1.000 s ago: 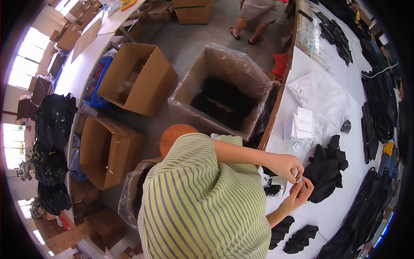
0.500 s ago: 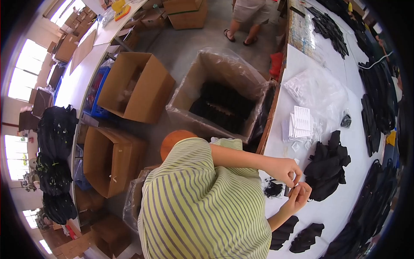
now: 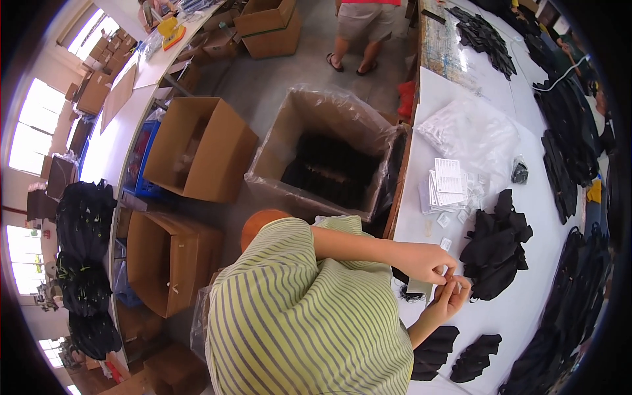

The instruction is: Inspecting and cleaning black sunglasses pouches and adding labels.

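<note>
My left hand (image 3: 426,262), reaching over from the upper side, is closed in a pinch. A pale card tag (image 3: 419,288) hangs just below its fingers and appears held there. The fingertips of my right hand (image 3: 451,297) meet those of the left, closed on something too small to make out. Black strings (image 3: 409,293) lie on the white table (image 3: 421,227), partly hidden by the tag and left hand. A heap of black fabric pieces (image 3: 495,253) lies just beyond my fingers. Small clear squares (image 3: 445,244) lie near the left hand.
A stack of white printed cards (image 3: 449,181) and a clear plastic bag (image 3: 471,131) are on the table. More black pieces (image 3: 475,359) lie nearer. A lined carton (image 3: 276,141) holding black goods stands beside the table. A person in shorts (image 3: 364,26) stands farther off.
The pale tag now shows below my left hand, over the black strings. My fingertips stay together. The view has shifted slightly, showing more of the standing person.
</note>
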`<action>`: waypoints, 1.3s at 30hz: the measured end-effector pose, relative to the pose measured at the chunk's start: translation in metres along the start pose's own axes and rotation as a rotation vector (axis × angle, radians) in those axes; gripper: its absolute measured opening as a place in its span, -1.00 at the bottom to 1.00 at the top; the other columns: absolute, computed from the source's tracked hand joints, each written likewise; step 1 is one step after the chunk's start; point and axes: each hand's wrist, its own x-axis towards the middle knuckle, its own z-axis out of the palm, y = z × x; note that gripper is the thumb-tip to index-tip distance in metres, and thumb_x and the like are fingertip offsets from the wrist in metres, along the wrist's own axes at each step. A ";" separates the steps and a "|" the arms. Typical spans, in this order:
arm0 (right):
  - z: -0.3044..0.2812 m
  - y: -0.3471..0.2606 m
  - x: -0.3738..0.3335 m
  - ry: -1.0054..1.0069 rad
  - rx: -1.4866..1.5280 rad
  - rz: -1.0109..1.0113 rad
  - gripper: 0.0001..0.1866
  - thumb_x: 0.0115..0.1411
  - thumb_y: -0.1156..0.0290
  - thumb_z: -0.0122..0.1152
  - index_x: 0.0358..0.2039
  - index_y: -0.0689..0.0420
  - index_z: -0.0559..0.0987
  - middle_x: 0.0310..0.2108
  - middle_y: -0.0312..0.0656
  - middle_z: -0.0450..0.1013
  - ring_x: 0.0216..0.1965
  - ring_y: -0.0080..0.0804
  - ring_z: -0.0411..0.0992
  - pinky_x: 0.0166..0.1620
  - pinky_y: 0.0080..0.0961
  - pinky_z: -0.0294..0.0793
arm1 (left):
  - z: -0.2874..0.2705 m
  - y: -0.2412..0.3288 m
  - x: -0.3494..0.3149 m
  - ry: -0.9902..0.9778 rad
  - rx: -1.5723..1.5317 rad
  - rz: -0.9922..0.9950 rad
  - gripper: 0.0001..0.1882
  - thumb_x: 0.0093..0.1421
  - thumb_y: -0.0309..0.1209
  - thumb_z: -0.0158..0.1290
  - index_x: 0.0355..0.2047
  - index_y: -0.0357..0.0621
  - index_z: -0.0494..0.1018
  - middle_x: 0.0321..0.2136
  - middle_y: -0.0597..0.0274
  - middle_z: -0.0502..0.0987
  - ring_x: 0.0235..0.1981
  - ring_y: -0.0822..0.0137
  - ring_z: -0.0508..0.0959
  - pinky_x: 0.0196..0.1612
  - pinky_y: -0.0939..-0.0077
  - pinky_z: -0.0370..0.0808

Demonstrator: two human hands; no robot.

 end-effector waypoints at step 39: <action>-0.018 -0.035 -0.015 0.111 0.472 -0.093 -0.75 0.23 0.46 -0.03 -0.09 0.20 0.27 -0.71 -0.37 0.18 -0.75 -0.67 0.00 -0.65 -0.75 -0.04 | 0.011 -0.051 0.024 -0.357 -0.227 0.031 -0.71 0.16 -0.22 0.06 -0.17 -0.07 0.36 -0.21 0.33 0.38 -0.25 0.45 0.39 -0.20 0.55 0.36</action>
